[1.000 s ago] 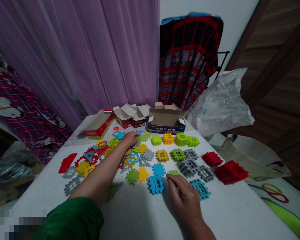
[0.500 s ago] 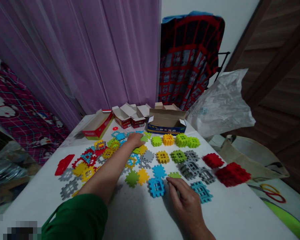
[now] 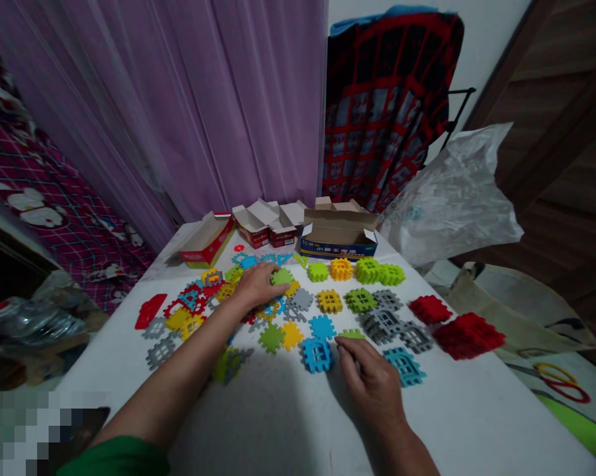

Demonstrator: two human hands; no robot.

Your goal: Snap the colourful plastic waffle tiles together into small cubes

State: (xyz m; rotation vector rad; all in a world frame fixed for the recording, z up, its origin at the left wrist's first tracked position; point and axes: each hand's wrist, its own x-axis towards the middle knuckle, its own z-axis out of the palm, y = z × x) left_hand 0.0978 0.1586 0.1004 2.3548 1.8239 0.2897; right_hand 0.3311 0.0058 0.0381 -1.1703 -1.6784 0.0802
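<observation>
My left hand (image 3: 258, 285) reaches over the mixed pile with its fingers closed on a light green toothed building block (image 3: 281, 276). Around it lie toothed blocks in several colours, such as a grey block (image 3: 302, 299) and a yellow block (image 3: 292, 335). My right hand (image 3: 371, 378) rests on the table with its fingers curled in; I see nothing inside them. Its knuckles are beside a flat green block (image 3: 351, 334), which it partly hides. Left of its fingertips are a blue window block (image 3: 317, 355) and a plain blue block (image 3: 322, 326).
Sorted stacks stand to the right: red blocks (image 3: 469, 336), grey window blocks (image 3: 384, 322) and green blocks (image 3: 367, 270). Open cardboard boxes line the back, including a blue box (image 3: 338, 250) and a red box (image 3: 206, 248). A plastic bag (image 3: 451, 198) and scissors (image 3: 560, 382) are at right.
My left hand has drawn back slightly toward me and left, bringing the light green block with it. My right hand stays in place. The view has shifted a little.
</observation>
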